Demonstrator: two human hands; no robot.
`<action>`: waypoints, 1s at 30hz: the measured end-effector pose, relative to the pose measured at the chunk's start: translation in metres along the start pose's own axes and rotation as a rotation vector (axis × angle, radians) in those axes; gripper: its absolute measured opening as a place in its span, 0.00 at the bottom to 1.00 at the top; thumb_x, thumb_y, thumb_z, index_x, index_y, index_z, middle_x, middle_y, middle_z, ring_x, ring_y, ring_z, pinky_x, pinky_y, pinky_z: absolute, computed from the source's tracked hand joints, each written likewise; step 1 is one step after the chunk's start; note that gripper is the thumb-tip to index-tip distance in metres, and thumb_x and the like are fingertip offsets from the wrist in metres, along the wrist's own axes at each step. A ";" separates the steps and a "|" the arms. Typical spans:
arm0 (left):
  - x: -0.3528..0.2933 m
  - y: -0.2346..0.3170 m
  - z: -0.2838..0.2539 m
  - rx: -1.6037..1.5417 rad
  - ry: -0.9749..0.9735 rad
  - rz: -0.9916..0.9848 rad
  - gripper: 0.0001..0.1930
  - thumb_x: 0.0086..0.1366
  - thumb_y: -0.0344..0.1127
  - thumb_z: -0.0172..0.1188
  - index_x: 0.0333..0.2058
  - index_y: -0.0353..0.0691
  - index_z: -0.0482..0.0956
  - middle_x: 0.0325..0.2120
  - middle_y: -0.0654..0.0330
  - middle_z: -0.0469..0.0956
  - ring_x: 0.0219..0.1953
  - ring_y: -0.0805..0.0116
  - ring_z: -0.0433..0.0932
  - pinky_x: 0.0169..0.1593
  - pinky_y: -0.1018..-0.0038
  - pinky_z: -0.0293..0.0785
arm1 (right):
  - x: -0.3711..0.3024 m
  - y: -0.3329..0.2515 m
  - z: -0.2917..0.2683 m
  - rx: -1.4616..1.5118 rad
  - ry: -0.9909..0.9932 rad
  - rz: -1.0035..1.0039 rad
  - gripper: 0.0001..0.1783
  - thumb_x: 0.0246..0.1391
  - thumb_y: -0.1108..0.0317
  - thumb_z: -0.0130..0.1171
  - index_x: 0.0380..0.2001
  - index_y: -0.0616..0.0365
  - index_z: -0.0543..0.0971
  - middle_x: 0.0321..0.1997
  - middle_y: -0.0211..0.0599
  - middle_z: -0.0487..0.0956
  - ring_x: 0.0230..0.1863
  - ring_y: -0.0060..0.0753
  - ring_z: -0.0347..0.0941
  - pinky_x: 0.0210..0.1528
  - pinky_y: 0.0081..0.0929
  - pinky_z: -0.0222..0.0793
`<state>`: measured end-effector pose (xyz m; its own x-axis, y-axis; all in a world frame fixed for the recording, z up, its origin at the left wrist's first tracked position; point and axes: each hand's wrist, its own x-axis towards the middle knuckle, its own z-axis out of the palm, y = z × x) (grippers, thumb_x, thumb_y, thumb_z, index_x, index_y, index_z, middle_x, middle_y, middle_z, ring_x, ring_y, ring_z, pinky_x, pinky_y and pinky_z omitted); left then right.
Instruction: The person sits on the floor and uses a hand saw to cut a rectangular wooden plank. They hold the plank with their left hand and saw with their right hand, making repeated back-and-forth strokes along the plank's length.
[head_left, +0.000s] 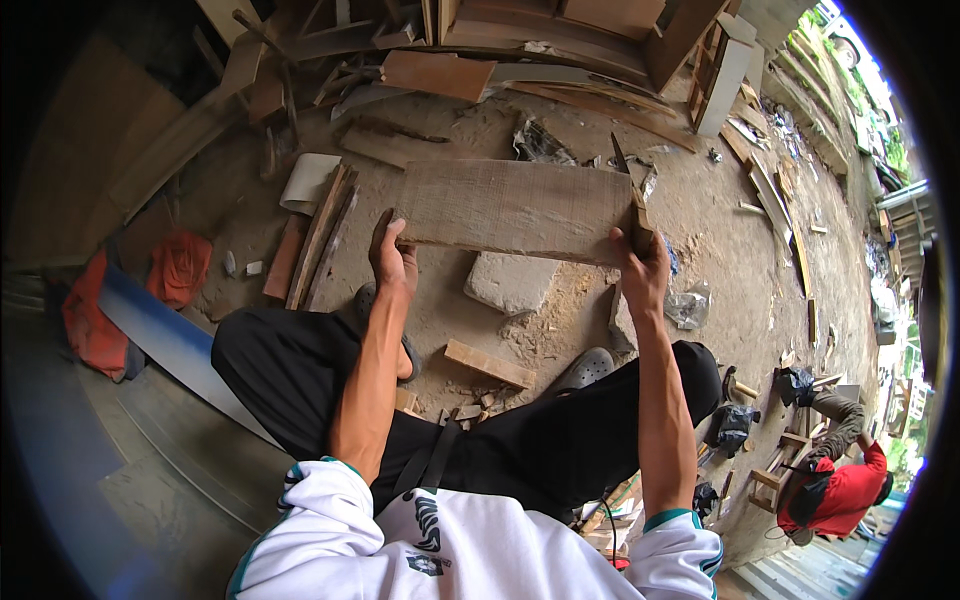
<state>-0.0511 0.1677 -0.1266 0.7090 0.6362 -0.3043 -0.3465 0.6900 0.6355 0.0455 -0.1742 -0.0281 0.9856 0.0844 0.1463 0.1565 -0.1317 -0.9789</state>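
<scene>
A rough wooden board (515, 208) is held up level in front of me, its long side running from hand to hand. My left hand (393, 250) is closed on its left end, the thumb on top. At the right end my right hand (640, 262) grips the board too. That same hand also seems to hold a tool with a dark pointed blade (620, 158), which sticks up past the board's right edge; its kind is unclear. Below the board lies a pale stone block (510, 282), partly hidden by it. Nearer my legs is a short wood offcut (490, 364).
Wood strips (322, 235) lie on the left, near an orange cloth (180, 268) and a long blue-white panel (175, 345). Scrap boards (438, 75) and a wooden cabinet frame (550, 40) stand at the far side. A person in red (840, 495) works at the right.
</scene>
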 end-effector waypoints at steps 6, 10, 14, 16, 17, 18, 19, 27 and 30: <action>-0.002 0.026 0.009 0.259 -0.252 -0.031 0.34 0.57 0.32 0.52 0.64 0.33 0.62 0.58 0.54 0.69 0.55 0.67 0.72 0.54 0.76 0.71 | -0.004 0.004 -0.008 -0.048 -0.030 -0.011 0.15 0.59 0.65 0.64 0.45 0.60 0.75 0.38 0.25 0.77 0.39 0.18 0.70 0.43 0.19 0.66; -0.001 0.044 0.008 0.641 -0.330 0.010 0.35 0.60 0.37 0.53 0.66 0.32 0.59 0.63 0.51 0.64 0.62 0.64 0.66 0.61 0.73 0.64 | -0.010 0.015 -0.016 -0.055 -0.066 -0.015 0.17 0.59 0.64 0.63 0.47 0.60 0.74 0.40 0.27 0.77 0.41 0.19 0.69 0.45 0.20 0.66; -0.003 0.042 0.007 0.990 -0.457 -0.153 0.38 0.66 0.52 0.53 0.66 0.31 0.56 0.66 0.47 0.58 0.67 0.56 0.60 0.66 0.66 0.57 | -0.022 0.031 -0.027 -0.204 -0.084 0.006 0.18 0.57 0.65 0.63 0.48 0.60 0.74 0.37 0.33 0.78 0.38 0.21 0.71 0.43 0.23 0.68; -0.010 0.022 -0.001 1.243 -0.245 -0.227 0.44 0.65 0.63 0.48 0.66 0.30 0.55 0.66 0.43 0.57 0.67 0.51 0.59 0.66 0.62 0.57 | -0.029 0.040 -0.029 -0.335 -0.124 0.046 0.19 0.55 0.65 0.64 0.48 0.60 0.73 0.36 0.37 0.79 0.37 0.25 0.73 0.42 0.26 0.69; -0.013 0.008 -0.007 1.363 -0.140 -0.266 0.47 0.65 0.69 0.46 0.66 0.30 0.55 0.66 0.41 0.56 0.68 0.49 0.58 0.67 0.60 0.57 | -0.036 0.044 -0.030 -0.402 -0.146 0.077 0.20 0.55 0.66 0.64 0.48 0.59 0.73 0.35 0.40 0.79 0.37 0.28 0.74 0.42 0.28 0.69; -0.008 -0.006 -0.023 1.421 -0.101 -0.302 0.49 0.64 0.71 0.43 0.66 0.29 0.54 0.66 0.40 0.55 0.68 0.47 0.57 0.67 0.57 0.56 | -0.043 0.050 -0.030 -0.461 -0.173 0.109 0.20 0.54 0.66 0.64 0.48 0.59 0.73 0.35 0.42 0.80 0.37 0.31 0.75 0.41 0.30 0.70; -0.003 -0.022 -0.042 1.477 -0.067 -0.337 0.51 0.63 0.73 0.41 0.67 0.29 0.52 0.67 0.39 0.54 0.68 0.45 0.56 0.67 0.55 0.55 | -0.049 0.058 -0.031 -0.565 -0.197 0.085 0.19 0.54 0.65 0.62 0.48 0.59 0.73 0.37 0.49 0.80 0.39 0.47 0.78 0.42 0.37 0.70; -0.013 -0.096 -0.067 1.523 0.054 -0.577 0.54 0.62 0.77 0.30 0.65 0.27 0.55 0.65 0.37 0.55 0.66 0.41 0.59 0.64 0.52 0.60 | -0.081 0.068 -0.055 -0.773 -0.144 0.114 0.12 0.55 0.66 0.58 0.41 0.58 0.73 0.36 0.50 0.79 0.39 0.56 0.76 0.40 0.41 0.70; -0.012 -0.110 -0.056 1.621 0.029 -0.512 0.52 0.63 0.76 0.32 0.62 0.26 0.59 0.61 0.36 0.62 0.61 0.41 0.65 0.60 0.53 0.65 | -0.081 0.074 -0.082 -0.694 -0.029 0.107 0.11 0.55 0.68 0.57 0.41 0.59 0.74 0.34 0.47 0.81 0.37 0.49 0.78 0.40 0.38 0.71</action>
<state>-0.0559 0.1035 -0.2332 0.5240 0.4952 -0.6930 0.8464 -0.2119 0.4886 -0.0173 -0.2719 -0.1006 0.9973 0.0610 0.0405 0.0725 -0.7397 -0.6690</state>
